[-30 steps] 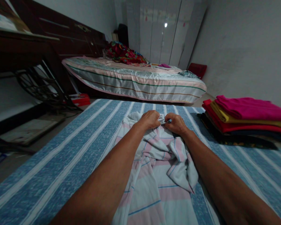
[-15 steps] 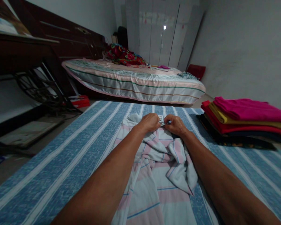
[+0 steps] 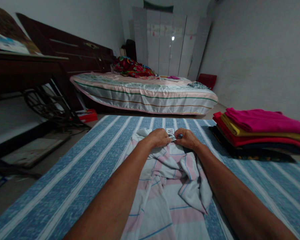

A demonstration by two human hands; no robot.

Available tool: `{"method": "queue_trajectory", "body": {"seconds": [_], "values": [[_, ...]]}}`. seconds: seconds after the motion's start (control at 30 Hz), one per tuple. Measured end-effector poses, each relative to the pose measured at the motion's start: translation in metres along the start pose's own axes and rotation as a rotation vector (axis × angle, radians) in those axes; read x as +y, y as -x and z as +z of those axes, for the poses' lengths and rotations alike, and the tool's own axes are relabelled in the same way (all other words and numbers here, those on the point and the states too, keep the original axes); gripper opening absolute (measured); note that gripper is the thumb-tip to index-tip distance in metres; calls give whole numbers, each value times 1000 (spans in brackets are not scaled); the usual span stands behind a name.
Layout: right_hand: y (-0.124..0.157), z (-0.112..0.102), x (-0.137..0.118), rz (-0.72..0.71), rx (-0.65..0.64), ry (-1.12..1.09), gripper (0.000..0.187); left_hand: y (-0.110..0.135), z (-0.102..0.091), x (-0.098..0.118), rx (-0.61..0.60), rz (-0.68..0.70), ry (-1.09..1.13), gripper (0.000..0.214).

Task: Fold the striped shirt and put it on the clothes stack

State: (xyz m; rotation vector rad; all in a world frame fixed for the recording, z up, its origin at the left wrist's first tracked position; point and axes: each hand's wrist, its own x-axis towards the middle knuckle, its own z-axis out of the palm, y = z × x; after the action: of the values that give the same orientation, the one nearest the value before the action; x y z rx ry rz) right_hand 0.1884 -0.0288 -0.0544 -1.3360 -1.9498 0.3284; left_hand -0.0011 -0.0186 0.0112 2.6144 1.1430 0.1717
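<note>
A crumpled striped garment (image 3: 170, 186) in white, pink and thin blue lines lies on the blue striped bedsheet (image 3: 72, 173) in front of me. My left hand (image 3: 158, 137) is closed on the garment's far edge. My right hand (image 3: 188, 139) pinches the same edge right beside it. A small white label (image 3: 170, 132) sticks up between the two hands. Both forearms stretch over the cloth.
A stack of folded clothes (image 3: 260, 131) in pink, yellow, red and dark colours sits at the right. Beyond lie a second bed (image 3: 145, 91) with a colourful heap, white wardrobes (image 3: 170, 46), and a dark table with a treadle frame (image 3: 40, 96) at left.
My hands stay pinched on the garment's edge at the label; the view has tilted up slightly, so everything sits a little lower in frame.
</note>
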Motion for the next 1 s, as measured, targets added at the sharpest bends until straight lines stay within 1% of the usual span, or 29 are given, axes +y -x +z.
{"method": "queue_trajectory", "body": {"seconds": [0.1, 0.23, 0.33, 0.47, 0.57, 0.67, 0.83, 0.9, 1.0], "values": [[0, 2, 3, 29, 30, -48, 9, -5, 8, 3, 69, -9, -107, 38], [-1, 4, 7, 62, 73, -124, 6, -11, 16, 4, 163, -53, -181, 34], [-4, 5, 8, 71, 123, -212, 7, -14, 16, 2, 226, -55, -148, 31], [-8, 8, 6, 87, 193, -341, 19, -19, 10, -1, 304, -21, -67, 30], [-10, 9, 1, 127, 238, -521, 24, -21, 7, -4, 337, 4, -2, 29], [-9, 6, -5, 180, 238, -653, 27, -22, 6, -7, 370, 18, 50, 28], [-7, 1, -9, 205, 198, -700, 24, -21, 4, -9, 375, 51, 120, 28], [-7, 0, -10, 186, 184, -704, 25, -19, 3, -9, 371, 48, 151, 27], [-7, 0, -12, 146, 184, -645, 24, -18, 2, -8, 370, 49, 182, 26]]}}
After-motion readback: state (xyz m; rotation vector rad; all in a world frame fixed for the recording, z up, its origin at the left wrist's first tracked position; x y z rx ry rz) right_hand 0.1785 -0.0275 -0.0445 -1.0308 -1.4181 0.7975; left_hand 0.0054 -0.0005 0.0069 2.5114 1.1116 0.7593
